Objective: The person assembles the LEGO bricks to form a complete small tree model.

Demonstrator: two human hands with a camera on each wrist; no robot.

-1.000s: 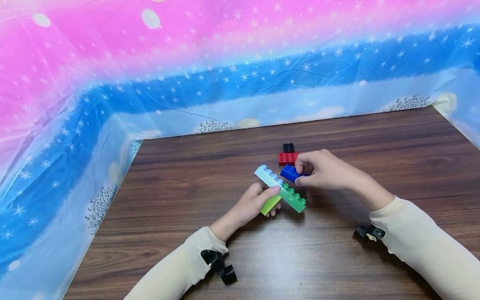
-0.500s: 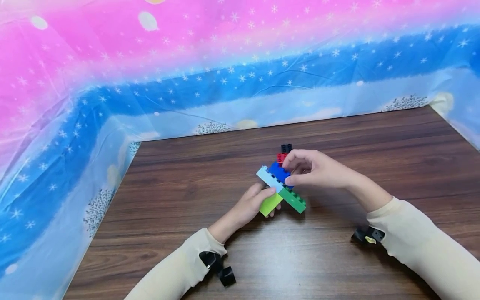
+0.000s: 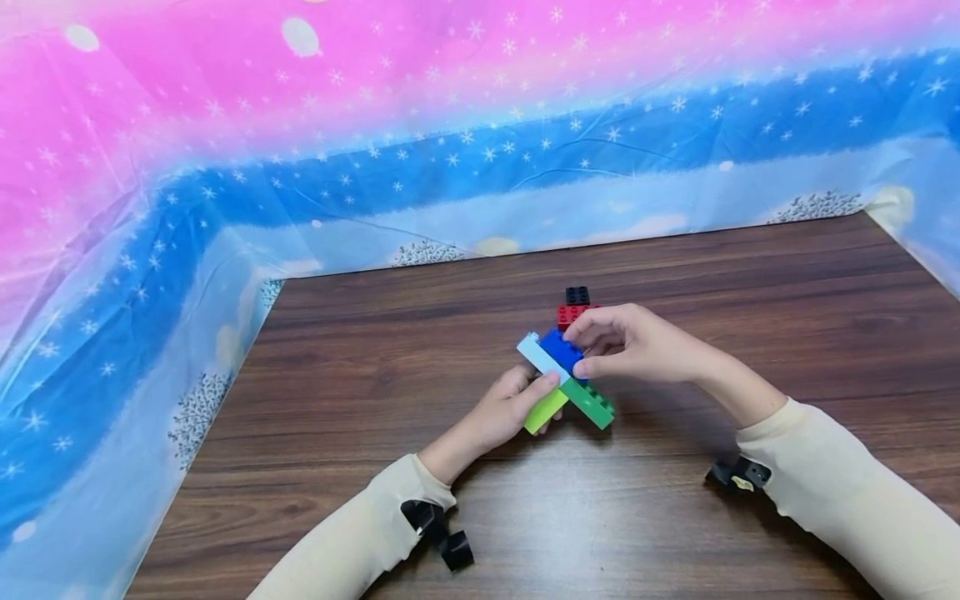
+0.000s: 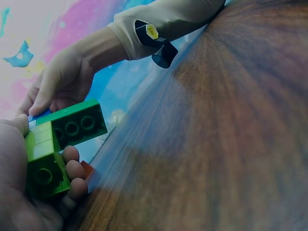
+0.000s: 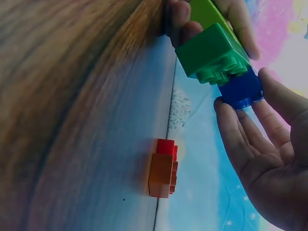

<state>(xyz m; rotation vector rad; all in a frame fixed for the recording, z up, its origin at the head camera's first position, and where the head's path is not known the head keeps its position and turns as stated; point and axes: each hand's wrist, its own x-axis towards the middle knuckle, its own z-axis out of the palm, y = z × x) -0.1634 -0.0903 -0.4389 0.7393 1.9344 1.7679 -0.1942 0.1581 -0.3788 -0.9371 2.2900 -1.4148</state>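
Observation:
My left hand (image 3: 510, 407) grips a joined piece of toy building bricks, with the thumb on top and the fingers beneath. A lime-green brick (image 3: 546, 412) forms its stem. Across the stem run a light blue brick (image 3: 540, 357) and a green brick (image 3: 589, 405), end to end. My right hand (image 3: 637, 343) pinches a blue brick (image 3: 561, 350) between thumb and fingertips, against the studded side of the light blue one. In the right wrist view the blue brick (image 5: 240, 90) sits right beside the green brick's studs (image 5: 214, 74).
Behind the hands, a red brick (image 3: 576, 315) and a black brick (image 3: 577, 295) lie on the dark wooden table (image 3: 375, 333). An orange brick (image 5: 160, 175) shows in front of the red in the right wrist view. A patterned cloth (image 3: 450, 167) rises along the table's edges.
My right hand has moved left, bringing the blue brick from apart up against the light blue brick. The joined piece has tilted in my left hand, so its studs face more away.

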